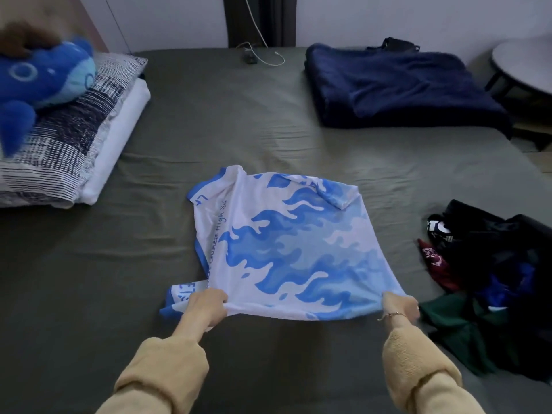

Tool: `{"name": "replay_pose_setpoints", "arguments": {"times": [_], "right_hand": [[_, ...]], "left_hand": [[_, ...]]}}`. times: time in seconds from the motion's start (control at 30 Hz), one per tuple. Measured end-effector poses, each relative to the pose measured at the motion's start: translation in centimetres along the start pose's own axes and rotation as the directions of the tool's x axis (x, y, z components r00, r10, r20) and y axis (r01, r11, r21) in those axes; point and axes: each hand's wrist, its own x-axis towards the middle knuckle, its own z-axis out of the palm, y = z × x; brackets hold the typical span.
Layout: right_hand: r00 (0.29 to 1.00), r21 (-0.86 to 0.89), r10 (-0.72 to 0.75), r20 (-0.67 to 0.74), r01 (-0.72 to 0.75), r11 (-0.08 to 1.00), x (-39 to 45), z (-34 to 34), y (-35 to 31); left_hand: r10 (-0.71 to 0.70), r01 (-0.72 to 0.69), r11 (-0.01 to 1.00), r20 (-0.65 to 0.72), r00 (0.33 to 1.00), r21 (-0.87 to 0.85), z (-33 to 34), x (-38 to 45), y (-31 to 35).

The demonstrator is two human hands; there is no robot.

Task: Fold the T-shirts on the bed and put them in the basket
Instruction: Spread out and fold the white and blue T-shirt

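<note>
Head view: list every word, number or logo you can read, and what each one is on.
"High": handwritten blue script down the left side of the blue flame T-shirt; the words around it are too blurred to read.
Blue characters near its collar and its lower left corner: unreadable.
White letters on the black garment in the pile: partly hidden, unreadable.
Emblem on the maroon garment: too small.

On the white and blue flame-patterned T-shirt (pixel 286 246) we read a line of blue handwriting-style lettering running along its left edge: "Chinese High" is legible, while the letters before and after it are too blurred for us to make out. Near the collar at the upper left we see two blue characters that look like "LT", seen reversed. On the sleeve by our left hand (pixel 206 306) there are large blue letters, unreadable. On the black garment (pixel 466 231) at the right we see white block letters, roughly "TO", partly hidden.
</note>
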Motion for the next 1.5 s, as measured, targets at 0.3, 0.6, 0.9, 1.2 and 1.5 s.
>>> {"name": "replay_pose_setpoints", "arguments": {"times": [0.3,0.6,0.9,1.2,1.5], "right_hand": [[0.801,0.241,-0.340,0.493,0.250,0.938,-2.8,0.3,-9.5],[0.536,0.352,-0.833,-0.137,0.812,0.465,-10.1,-9.7,-30.4],[0.702,0.434,-0.640,-0.313,0.705,0.560,-11.3,-11.6,-30.1],[0.877,-0.009,-0.437,0.198,0.448,0.894,-2.3,-3.8,-17.5],[0.910,-0.497,-0.184,0.370,0.362,0.789,1.7,-2.0,-3.8]], "left_hand": [[-0.111,0.060,0.986,-0.340,0.934,-0.156,-8.2,1.7,1.8],[-0.401,-0.171,0.884,-0.893,0.203,-0.435,-31.1,-3.0,0.8],[-0.091,-0.246,0.962,-0.990,0.111,-0.116,-31.0,-3.6,0.4],[-0.065,-0.107,0.977,-0.732,0.678,-0.186,-12.6,1.6,0.9],[-0.042,0.039,0.999,-0.358,0.933,-0.016,-0.1,-0.1,2.9]]}}
